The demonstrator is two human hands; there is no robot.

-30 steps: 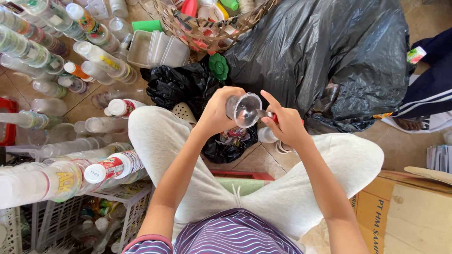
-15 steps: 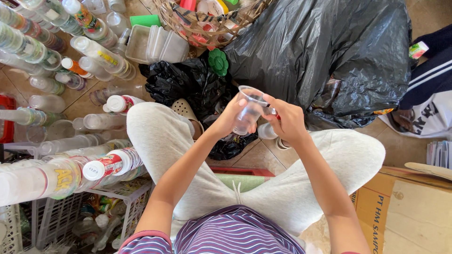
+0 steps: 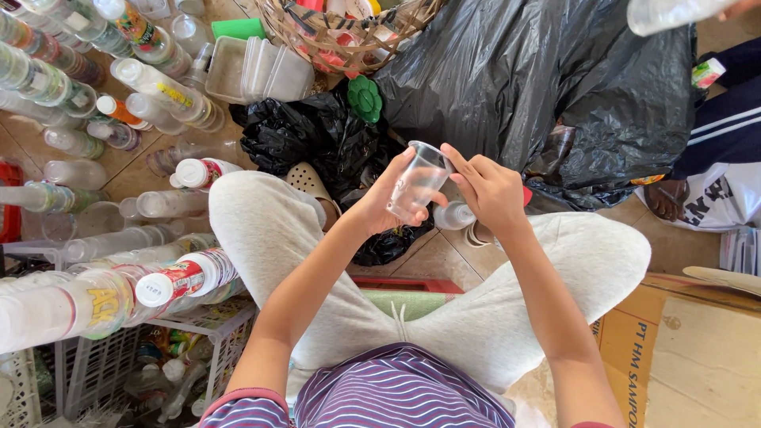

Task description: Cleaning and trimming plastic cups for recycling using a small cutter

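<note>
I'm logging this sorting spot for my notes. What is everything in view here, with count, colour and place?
plastic cup: one, clear, held in front of the knees
plastic bottles: many, clear with white or orange caps, piled at left
trays: a few, clear, stacked at top left
green lid: one, on the small black bag
small black bag: one, by the left knee
big black bag: one, top right
wicker basket: one, tan, top centre
white crate: one, bottom left
cardboard box: one, brown, bottom right
another person's sleeve: dark with white stripes, far right
left hand: grips the cup
right hand: fingers at the cup's rim
</note>
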